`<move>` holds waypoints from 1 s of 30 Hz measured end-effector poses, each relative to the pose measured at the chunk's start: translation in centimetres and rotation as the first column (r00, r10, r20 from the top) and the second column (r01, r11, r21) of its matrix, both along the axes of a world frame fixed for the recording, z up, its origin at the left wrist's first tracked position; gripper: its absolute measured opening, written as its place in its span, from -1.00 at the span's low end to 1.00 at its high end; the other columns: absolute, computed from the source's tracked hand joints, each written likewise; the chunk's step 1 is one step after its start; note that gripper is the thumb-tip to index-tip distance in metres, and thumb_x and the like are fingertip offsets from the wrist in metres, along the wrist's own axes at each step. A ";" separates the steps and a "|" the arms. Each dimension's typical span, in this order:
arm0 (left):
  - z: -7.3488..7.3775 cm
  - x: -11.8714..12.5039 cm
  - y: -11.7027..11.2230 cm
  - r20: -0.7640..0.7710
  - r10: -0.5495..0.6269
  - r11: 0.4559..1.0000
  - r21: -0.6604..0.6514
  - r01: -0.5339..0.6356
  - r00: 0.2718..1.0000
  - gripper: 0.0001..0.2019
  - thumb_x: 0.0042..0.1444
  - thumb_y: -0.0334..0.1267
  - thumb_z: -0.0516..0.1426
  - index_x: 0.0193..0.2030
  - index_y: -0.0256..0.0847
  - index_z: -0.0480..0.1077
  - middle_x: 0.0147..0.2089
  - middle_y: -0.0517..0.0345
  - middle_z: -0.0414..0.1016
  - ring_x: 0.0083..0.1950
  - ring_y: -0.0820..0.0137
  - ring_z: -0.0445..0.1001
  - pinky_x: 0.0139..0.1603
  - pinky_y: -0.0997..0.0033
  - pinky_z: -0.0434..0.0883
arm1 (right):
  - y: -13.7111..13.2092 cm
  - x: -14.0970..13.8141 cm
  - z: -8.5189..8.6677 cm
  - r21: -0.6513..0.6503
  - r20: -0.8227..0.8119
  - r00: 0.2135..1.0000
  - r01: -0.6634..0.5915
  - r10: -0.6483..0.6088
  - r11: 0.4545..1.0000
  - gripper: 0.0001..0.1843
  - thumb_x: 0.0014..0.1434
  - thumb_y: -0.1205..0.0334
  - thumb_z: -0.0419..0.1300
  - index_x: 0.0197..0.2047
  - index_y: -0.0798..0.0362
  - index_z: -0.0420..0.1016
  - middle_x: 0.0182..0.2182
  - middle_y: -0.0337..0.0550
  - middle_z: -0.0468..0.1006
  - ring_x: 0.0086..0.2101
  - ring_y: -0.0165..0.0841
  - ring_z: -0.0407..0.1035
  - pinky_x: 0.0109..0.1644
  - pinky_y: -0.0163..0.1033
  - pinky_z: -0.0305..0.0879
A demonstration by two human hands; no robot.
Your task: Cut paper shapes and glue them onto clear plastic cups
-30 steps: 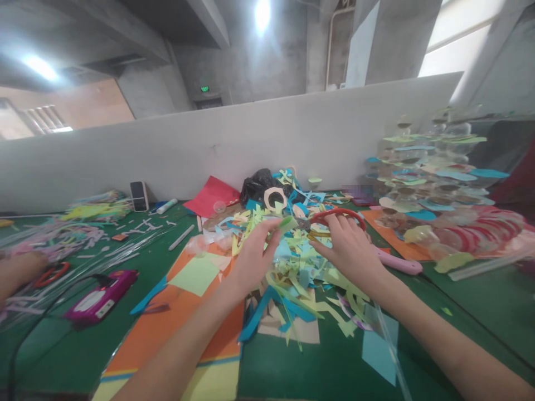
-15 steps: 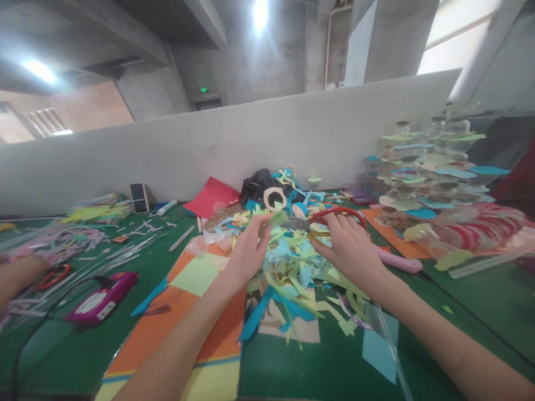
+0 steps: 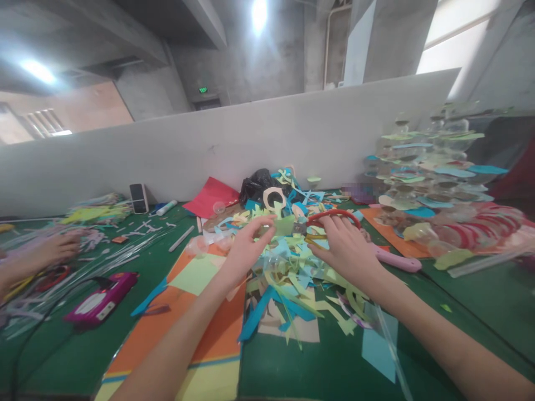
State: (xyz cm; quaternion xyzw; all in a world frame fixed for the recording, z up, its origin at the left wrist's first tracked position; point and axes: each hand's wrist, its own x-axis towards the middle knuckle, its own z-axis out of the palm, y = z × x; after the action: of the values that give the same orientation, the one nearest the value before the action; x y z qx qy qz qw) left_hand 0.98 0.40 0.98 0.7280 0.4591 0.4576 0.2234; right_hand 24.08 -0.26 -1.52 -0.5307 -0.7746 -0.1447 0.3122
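Between the fingers and thumb of my left hand (image 3: 249, 245) is a small piece of light green paper (image 3: 285, 226). My right hand (image 3: 349, 242) grips scissors (image 3: 334, 213) with red and yellow handles, and their blades point left at the green paper. How far the blades have closed on it is hard to make out. Beneath both hands spreads a heap of paper scraps (image 3: 303, 278) in green, blue and cream. A square green sheet (image 3: 194, 274) lies on orange paper (image 3: 167, 334) by my left forearm.
A co-worker's hand (image 3: 58, 249) is at the far left near thin strips. A magenta device (image 3: 101, 299) with a black cable lies left. A pink-handled tool (image 3: 399, 260) is right of my right hand. Stacked clear cups with paper pieces (image 3: 438, 172) stand at the right.
My right hand and the scissors have shifted slightly left. The green paper has turned in my left hand and now meets the blades. The co-worker's hand has reached further right into view.
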 end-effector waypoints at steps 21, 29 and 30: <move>-0.8 0.5 0.1 0.178 0.069 0.993 0.086 -0.085 0.982 -0.87 0.16 -0.16 0.22 -0.30 -0.10 0.58 -0.03 0.10 0.57 -0.38 0.44 0.43 -0.58 0.47 0.32 | 0.0 -0.1 0.0 -0.051 0.002 0.999 -0.050 0.050 0.997 -0.61 0.21 0.10 0.24 0.02 0.14 0.36 -0.11 0.07 0.52 -0.08 -0.01 0.41 -0.05 -0.04 0.34; -0.2 1.0 -0.2 0.285 0.070 0.996 0.039 -0.085 0.956 -0.87 0.11 -0.16 0.24 -0.33 -0.15 0.56 -0.07 0.10 0.53 -0.52 0.55 0.33 -0.64 0.51 0.29 | 0.2 -0.1 -0.1 -0.025 -0.013 0.998 -0.067 0.067 0.997 -0.57 0.19 0.10 0.25 0.05 0.16 0.38 -0.08 0.10 0.52 -0.08 0.01 0.41 -0.07 -0.01 0.36; -0.1 1.1 -0.3 0.293 0.076 0.996 0.026 -0.088 0.953 -0.87 0.11 -0.17 0.24 -0.33 -0.15 0.56 -0.07 0.10 0.52 -0.53 0.56 0.32 -0.64 0.51 0.28 | 0.2 -0.1 -0.1 -0.027 -0.016 0.998 -0.065 0.065 0.998 -0.58 0.19 0.10 0.25 0.04 0.15 0.38 -0.08 0.09 0.52 -0.08 0.01 0.42 -0.07 -0.01 0.37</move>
State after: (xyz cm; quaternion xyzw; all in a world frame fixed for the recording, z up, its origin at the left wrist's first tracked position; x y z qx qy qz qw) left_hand 2.06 0.15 0.83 0.6370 0.4419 0.5778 0.2552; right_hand 23.94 -0.09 -1.62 -0.5105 -0.7909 -0.1198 0.3153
